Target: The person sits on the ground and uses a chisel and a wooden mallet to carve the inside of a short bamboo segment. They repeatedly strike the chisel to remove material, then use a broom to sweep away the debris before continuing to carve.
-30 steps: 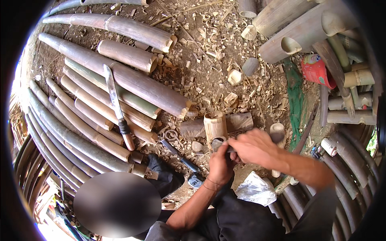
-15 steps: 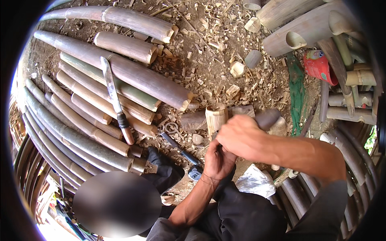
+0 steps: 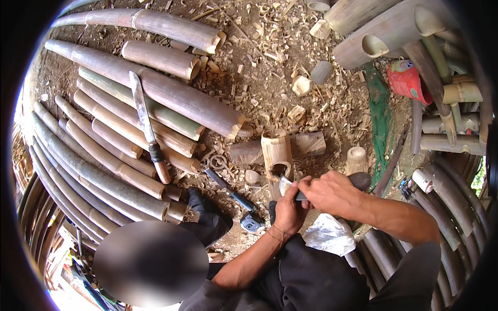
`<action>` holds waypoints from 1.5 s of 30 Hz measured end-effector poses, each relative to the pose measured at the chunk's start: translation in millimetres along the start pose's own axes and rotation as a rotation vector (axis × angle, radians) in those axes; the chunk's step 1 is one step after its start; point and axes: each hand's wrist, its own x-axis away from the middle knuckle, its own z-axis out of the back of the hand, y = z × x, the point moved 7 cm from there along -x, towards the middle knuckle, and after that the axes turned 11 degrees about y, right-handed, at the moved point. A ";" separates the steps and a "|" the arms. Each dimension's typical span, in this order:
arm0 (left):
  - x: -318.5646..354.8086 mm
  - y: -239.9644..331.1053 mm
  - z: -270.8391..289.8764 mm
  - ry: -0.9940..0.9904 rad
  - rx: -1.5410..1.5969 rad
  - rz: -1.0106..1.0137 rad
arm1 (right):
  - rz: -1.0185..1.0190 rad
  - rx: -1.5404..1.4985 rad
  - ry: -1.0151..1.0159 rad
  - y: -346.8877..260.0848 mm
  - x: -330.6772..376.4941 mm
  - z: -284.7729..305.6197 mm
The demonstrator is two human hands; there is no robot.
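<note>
- I have the workpiece at the centre of the frame, slightly right: a pale, shaved bamboo cylinder (image 3: 272, 147) with a rounded opening cut in its side, lying across a dark, rough wooden log (image 3: 244, 154) on the ground.
- Just below it I see the left hand (image 3: 291, 212), its fingers curled and clamped on a dark-shafted cutting tool with a shiny, pale metal blade (image 3: 285, 185), the thumb close to the metal.
- The right hand (image 3: 332, 193) comes in from the lower right of the frame, fingers wrapped over the same tool and closed on it; a dark, rounded end shows past the knuckles, which I take for its handle.
- The blade sits at the opening's lower edge; from here I cannot tell whether it touches the bamboo.
- I judge the step in hand to be paring the rim of that opening, and the pale wood shavings (image 3: 264, 72) over the ground fit that.
- To my mind the next stroke calls for a firm two-handed grip, a shallow blade angle and short, controlled pressure, with the left fingers well behind the edge.
- I would also want the bamboo braced, since a round piece on a log could roll.
</note>
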 end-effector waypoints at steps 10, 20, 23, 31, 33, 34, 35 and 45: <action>10.3 41.0 11.7 0.344 -0.559 -0.230 | -0.312 -0.259 0.128 -7.2 11.2 -39.1; 2.3 76.6 26.7 0.303 -1.190 -0.390 | -0.560 -0.652 0.328 -30.3 15.8 -73.0; 13.5 64.3 -5.9 0.208 -1.164 -0.607 | -0.574 -0.649 0.309 -13.3 32.7 -63.6; -7.3 54.6 -7.6 0.275 -0.813 -0.490 | -0.288 -0.263 0.247 16.8 3.6 -20.4; -2.9 50.5 -9.6 0.178 -0.568 -0.370 | -0.134 -0.013 0.222 6.7 -8.0 -1.1; -3.3 46.8 -11.4 0.114 -0.432 -0.330 | -0.105 0.031 0.175 3.5 -12.9 5.1; -3.6 43.5 -16.1 0.045 -0.295 -0.296 | -0.075 0.082 0.133 0.9 -18.0 15.2; -1.9 48.8 -41.1 -0.164 0.302 -0.040 | 0.044 0.376 -0.243 -7.7 -82.1 42.0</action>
